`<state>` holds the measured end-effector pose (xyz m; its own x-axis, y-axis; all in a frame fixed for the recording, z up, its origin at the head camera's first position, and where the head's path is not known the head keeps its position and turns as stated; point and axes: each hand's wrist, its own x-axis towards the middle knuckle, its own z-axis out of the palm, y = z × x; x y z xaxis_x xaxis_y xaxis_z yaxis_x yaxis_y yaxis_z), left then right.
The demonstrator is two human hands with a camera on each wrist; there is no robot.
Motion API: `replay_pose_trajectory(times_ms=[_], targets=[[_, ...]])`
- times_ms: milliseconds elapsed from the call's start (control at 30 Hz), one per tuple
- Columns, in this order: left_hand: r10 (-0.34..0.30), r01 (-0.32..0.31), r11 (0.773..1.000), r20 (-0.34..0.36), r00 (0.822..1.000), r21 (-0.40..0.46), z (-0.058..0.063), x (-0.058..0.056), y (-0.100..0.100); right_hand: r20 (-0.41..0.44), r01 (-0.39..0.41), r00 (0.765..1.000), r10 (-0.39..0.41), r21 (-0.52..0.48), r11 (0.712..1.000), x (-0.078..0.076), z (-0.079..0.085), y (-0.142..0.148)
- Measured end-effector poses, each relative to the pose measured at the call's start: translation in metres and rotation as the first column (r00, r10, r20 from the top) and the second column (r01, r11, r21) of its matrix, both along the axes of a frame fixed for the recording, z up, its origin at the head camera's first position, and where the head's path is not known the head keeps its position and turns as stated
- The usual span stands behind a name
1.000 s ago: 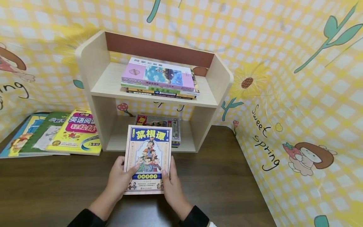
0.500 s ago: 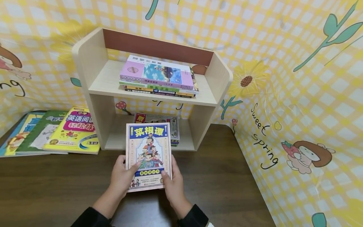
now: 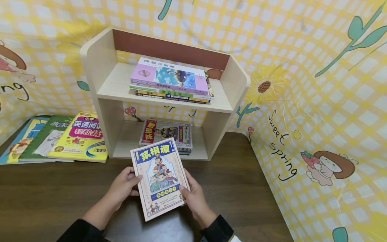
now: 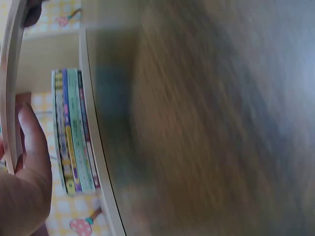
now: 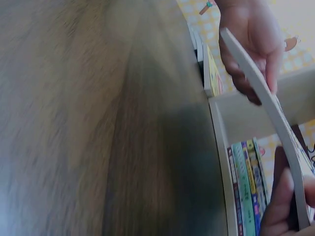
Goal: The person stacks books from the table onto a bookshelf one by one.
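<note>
A comic-style book (image 3: 159, 178) with a blue title band and cartoon figures is held over the table, front of the lower shelf, tilted to the left. My right hand (image 3: 196, 200) grips its lower right edge, thumb on the cover and fingers behind. At the left edge my left hand (image 3: 122, 185) pinches it, thumb over the border; the right wrist view shows the book edge-on between that thumb and fingers. Behind it a stack of books (image 3: 169, 132) lies on the lower shelf, partly covered by the held book in the head view.
A two-tier wooden bookshelf (image 3: 104, 77) stands on the dark wood table (image 3: 242, 188). Its upper tier bears a book pile topped by a purple book (image 3: 169, 77). Left of it lie a yellow book (image 3: 80, 137), a green book (image 3: 45, 141) and a blue one (image 3: 12, 148). Patterned cloth surrounds the table.
The book has turned counterclockwise and moved slightly right and down, showing more of the lower stack. My left hand has shifted left toward its edge; my right hand has moved right with it.
</note>
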<state>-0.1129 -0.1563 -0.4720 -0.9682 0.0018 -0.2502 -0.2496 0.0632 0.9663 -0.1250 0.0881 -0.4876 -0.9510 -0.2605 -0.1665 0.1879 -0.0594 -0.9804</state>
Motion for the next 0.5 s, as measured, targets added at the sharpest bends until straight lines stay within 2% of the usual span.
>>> replay_pose_trajectory(times_ms=[100,267,400,500], targets=[[-0.013,0.013,1.000,0.013,1.000,0.000,0.002,-0.002,-0.010,0.013,-0.042,0.999,0.042,0.001,0.999,-0.001,0.000,0.007],[-0.042,0.042,0.998,-0.019,0.999,0.036,0.006,-0.004,-0.023,0.035,-0.117,0.992,0.118,-0.008,0.993,-0.005,0.004,0.020],[-0.105,0.108,0.992,-0.054,0.993,0.060,0.007,-0.005,-0.029,0.071,-0.207,0.976,0.206,0.017,0.978,-0.012,0.011,0.035],[-0.176,0.178,0.984,-0.086,0.981,0.018,0.008,-0.005,-0.033,0.097,-0.290,0.954,0.285,0.035,0.956,-0.019,0.017,0.048]])
